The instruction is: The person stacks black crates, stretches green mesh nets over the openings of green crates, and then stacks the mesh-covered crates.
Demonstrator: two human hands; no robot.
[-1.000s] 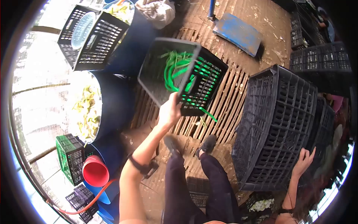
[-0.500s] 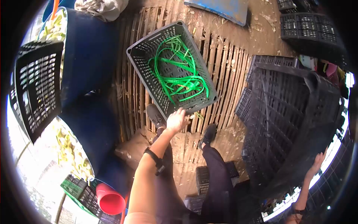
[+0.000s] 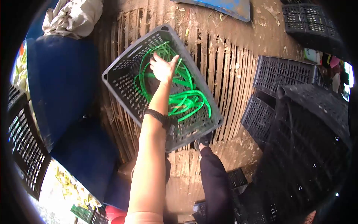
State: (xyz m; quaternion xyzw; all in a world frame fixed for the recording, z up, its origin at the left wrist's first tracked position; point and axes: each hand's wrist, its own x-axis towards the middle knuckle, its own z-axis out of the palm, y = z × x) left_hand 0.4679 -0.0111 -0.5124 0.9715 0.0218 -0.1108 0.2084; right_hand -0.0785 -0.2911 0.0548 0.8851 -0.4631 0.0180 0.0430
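My left hand (image 3: 163, 69) reaches into a black plastic crate (image 3: 128, 102) on the slatted floor. Its thumb and fingers are spread, right over the far end of a tangle of bright green straps (image 3: 192, 98). These flat strips lie in loops across the crate's bottom, with thin frayed ends at the far side. A dark band sits on my left wrist, and the forearm crosses the crate's near wall. Of my right hand (image 3: 310, 217), only a sliver of skin shows at the bottom right edge, its fingers hidden.
Large dark blue containers (image 3: 61, 87) line the left, with pale green vegetable pieces (image 3: 71, 184) beside them. Black crates (image 3: 285, 74) stand stacked on the right. A blue board (image 3: 227, 6) lies at the top, and a whitish sack (image 3: 72, 18) at the top left.
My left hand has moved from the crate's near rim to over the green straps inside. The crate appears closer and larger. My right hand has dropped toward the bottom right edge.
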